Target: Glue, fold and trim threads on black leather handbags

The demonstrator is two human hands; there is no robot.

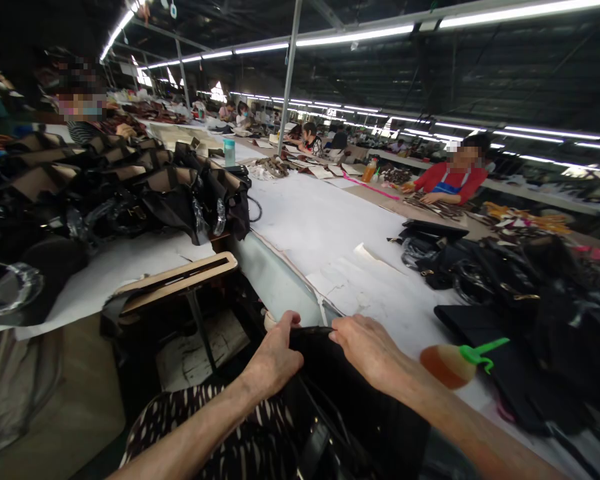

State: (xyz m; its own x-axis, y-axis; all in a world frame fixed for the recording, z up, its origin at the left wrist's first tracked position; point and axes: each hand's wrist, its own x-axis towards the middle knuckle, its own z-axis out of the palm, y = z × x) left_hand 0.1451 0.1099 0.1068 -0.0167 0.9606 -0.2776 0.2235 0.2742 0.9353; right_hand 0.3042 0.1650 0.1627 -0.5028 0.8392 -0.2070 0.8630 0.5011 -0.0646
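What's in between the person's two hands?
In the head view, the edge of a black bag-like piece spans between the left hand and right hand.

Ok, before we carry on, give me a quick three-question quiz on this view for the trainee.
1. True or false: the left hand and the right hand both grip the black item.
2. Multiple choice: the nozzle on the squeeze bottle is A) white, B) green, C) red.
3. Which is nearer the two hands: the squeeze bottle or the light-blue bottle?

Key: 1. True. 2. B. 3. The squeeze bottle.
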